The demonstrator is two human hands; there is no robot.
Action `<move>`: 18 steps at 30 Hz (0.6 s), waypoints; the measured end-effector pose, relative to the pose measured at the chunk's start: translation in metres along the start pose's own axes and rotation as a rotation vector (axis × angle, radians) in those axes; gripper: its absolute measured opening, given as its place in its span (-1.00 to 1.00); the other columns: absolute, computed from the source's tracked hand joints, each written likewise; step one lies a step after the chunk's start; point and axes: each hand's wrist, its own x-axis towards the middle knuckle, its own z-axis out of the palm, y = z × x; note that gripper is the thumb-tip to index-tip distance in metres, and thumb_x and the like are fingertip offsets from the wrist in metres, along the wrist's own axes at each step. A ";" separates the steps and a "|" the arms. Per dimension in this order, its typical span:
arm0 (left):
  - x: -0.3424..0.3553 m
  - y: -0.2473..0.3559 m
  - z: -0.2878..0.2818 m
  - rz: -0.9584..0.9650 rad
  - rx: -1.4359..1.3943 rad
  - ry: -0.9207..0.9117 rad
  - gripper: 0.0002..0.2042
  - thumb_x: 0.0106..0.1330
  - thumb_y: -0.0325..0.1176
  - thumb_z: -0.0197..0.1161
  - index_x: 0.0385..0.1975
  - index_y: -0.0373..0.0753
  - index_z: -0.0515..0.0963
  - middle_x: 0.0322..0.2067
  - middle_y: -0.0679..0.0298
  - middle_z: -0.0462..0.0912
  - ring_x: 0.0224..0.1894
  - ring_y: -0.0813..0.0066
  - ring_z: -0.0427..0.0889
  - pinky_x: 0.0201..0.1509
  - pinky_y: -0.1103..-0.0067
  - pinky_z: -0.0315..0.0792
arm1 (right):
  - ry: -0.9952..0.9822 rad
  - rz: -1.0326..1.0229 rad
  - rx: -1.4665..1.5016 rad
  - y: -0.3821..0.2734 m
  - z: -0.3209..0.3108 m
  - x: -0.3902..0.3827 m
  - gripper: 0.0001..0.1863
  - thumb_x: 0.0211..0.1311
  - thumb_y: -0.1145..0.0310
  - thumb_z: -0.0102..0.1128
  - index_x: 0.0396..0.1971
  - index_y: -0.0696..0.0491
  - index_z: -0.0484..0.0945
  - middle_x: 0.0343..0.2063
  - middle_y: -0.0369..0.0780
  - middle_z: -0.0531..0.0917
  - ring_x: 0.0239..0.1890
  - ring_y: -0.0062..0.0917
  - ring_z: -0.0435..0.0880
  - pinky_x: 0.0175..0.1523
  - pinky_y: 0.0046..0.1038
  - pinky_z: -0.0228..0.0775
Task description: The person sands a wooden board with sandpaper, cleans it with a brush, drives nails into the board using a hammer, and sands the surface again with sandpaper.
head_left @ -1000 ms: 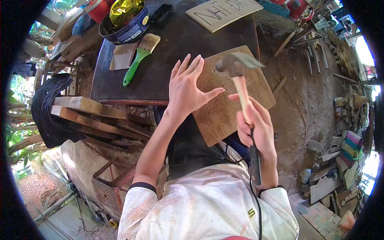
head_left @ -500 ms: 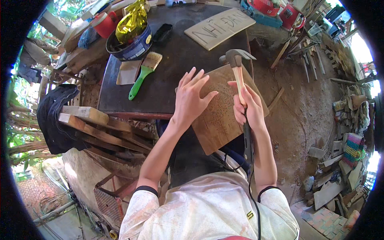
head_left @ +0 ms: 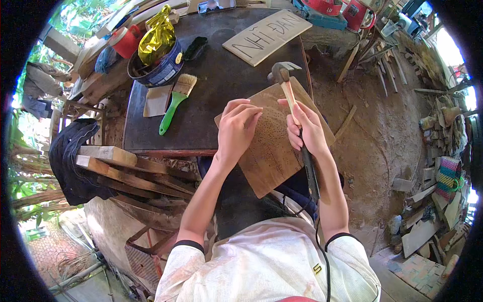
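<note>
Dark table: left hand steadies board, right hand grips hammer.

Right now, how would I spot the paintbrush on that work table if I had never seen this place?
Start at the dark table in front of the person. Left of the wooden board under the person's left hand, below a round blue tin, lies the paintbrush. It alone has a bright green handle and pale bristles; the right hand holds a wooden-handled hammer instead.
</note>
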 end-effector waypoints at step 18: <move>0.007 -0.002 -0.008 -0.056 -0.027 -0.228 -0.52 0.41 -0.50 0.31 0.35 -0.25 0.53 -0.12 0.12 0.67 0.08 0.06 0.57 0.25 0.25 0.46 | -0.037 -0.005 -0.170 0.005 0.001 0.004 -0.47 0.78 0.06 -0.11 0.39 0.17 0.45 -0.61 -0.44 0.31 -0.77 -0.79 0.28 -0.67 -0.63 0.19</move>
